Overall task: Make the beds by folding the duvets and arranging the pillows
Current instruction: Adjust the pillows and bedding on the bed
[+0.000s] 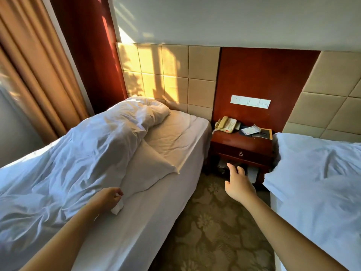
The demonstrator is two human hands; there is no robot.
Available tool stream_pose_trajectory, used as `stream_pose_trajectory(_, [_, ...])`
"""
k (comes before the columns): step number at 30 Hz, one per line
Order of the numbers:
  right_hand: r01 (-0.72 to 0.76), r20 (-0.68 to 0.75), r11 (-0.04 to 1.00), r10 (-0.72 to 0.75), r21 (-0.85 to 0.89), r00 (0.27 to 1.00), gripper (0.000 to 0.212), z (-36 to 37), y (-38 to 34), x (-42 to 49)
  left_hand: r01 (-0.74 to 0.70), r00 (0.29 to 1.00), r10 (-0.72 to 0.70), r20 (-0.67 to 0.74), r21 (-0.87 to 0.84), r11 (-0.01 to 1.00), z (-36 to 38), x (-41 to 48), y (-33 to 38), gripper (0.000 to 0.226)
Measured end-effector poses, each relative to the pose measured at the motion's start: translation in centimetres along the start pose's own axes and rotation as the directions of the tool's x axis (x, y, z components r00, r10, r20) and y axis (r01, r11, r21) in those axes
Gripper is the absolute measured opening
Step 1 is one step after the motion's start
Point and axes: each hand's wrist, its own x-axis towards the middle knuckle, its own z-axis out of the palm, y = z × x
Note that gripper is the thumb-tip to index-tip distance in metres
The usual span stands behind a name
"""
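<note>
white duvet (68, 163) corner sits pinched in the left hand (109, 198), pillow (148, 169) just beyond that pinch; right hand (239, 185) spread, fingers apart, holding nothing.

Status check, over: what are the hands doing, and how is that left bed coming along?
Left hand grips duvet edge. Right hand open, over the aisle. Duvet rumpled, partly over pillow. Nothing seen in the way.
</note>
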Motion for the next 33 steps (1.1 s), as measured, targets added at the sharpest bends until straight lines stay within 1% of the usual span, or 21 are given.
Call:
stream_pose_trajectory(3, [-0.016, 0.040, 1.000, 0.016, -0.011, 0.999, 0.064, 1.1, -0.9, 3.9, 0.042, 0.999, -0.042, -0.001, 0.000, 0.999, -0.6, 3.4, -0.8, 0.028])
stream_pose_trajectory(7, [0.004, 0.078, 1.000, -0.002, -0.028, 0.997, 0.063, 2.0, -3.1, 11.2, 0.082, 0.997, -0.082, 0.000, -0.004, 0.997, -1.7, 8.4, -0.9, 0.030])
stream_pose_trajectory(11, [0.082, 0.147, 0.996, -0.077, -0.031, 0.986, 0.063, 2.7, -6.7, 20.5, 0.166, 0.986, -0.167, -0.015, -0.043, 0.985, -2.2, 13.1, -1.0, 0.041])
stream_pose_trajectory(13, [0.144, 0.195, 0.988, -0.132, -0.047, 0.972, 0.062, 2.9, -9.0, 24.9, 0.197, 0.980, -0.197, 0.013, -0.012, 0.980, -2.4, 14.6, -0.8, 0.047])
stream_pose_trajectory(15, [0.231, 0.229, 0.971, -0.211, -0.065, 0.950, 0.060, 3.2, -11.5, 28.8, 0.236, 0.971, -0.237, 0.038, 0.029, 0.971, -2.5, 15.9, -0.8, 0.051])
stream_pose_trajectory(18, [0.348, 0.257, 0.935, -0.321, -0.068, 0.912, 0.058, 4.3, -15.5, 33.8, 0.300, 0.954, -0.300, 0.002, 0.017, 0.954, -1.8, 18.2, -0.9, 0.051])
stream_pose_trajectory(20, [0.388, 0.305, 0.920, -0.355, -0.054, 0.884, 0.059, 5.8, -17.9, 35.8, 0.324, 0.946, -0.324, 0.002, -0.019, 0.946, -0.9, 19.6, -0.7, 0.049])
stream_pose_trajectory(22, [0.433, 0.368, 0.900, -0.391, -0.038, 0.844, 0.061, 7.9, -19.7, 36.8, 0.334, 0.942, -0.333, 0.026, -0.018, 0.942, 0.2, 20.9, -0.2, 0.048])
stream_pose_trajectory(24, [0.500, 0.419, 0.865, -0.435, -0.053, 0.797, 0.063, 10.6, -21.1, 37.7, 0.350, 0.936, -0.349, 0.049, -0.003, 0.937, 1.4, 23.0, 0.2, 0.047])
stream_pose_trajectory(26, [0.547, 0.466, 0.834, -0.457, -0.070, 0.757, 0.063, 13.4, -22.3, 38.6, 0.363, 0.930, -0.360, 0.075, -0.032, 0.931, 2.9, 25.7, 0.5, 0.048])
stream_pose_trajectory(28, [0.547, 0.504, 0.834, -0.444, -0.069, 0.741, 0.061, 16.2, -22.8, 39.5, 0.351, 0.933, -0.343, 0.107, -0.074, 0.933, 4.6, 28.9, 0.9, 0.052])
stream_pose_trajectory(31, [0.460, 0.543, 0.886, -0.363, -0.050, 0.757, 0.059, 20.1, -23.3, 41.5, 0.318, 0.940, -0.296, 0.168, -0.123, 0.940, 7.6, 34.4, 1.0, 0.059])
stream_pose_trajectory(33, [0.415, 0.569, 0.908, -0.312, -0.058, 0.761, 0.058, 22.3, -23.3, 43.1, 0.323, 0.933, -0.292, 0.210, -0.136, 0.936, 9.6, 37.7, 0.9, 0.060])
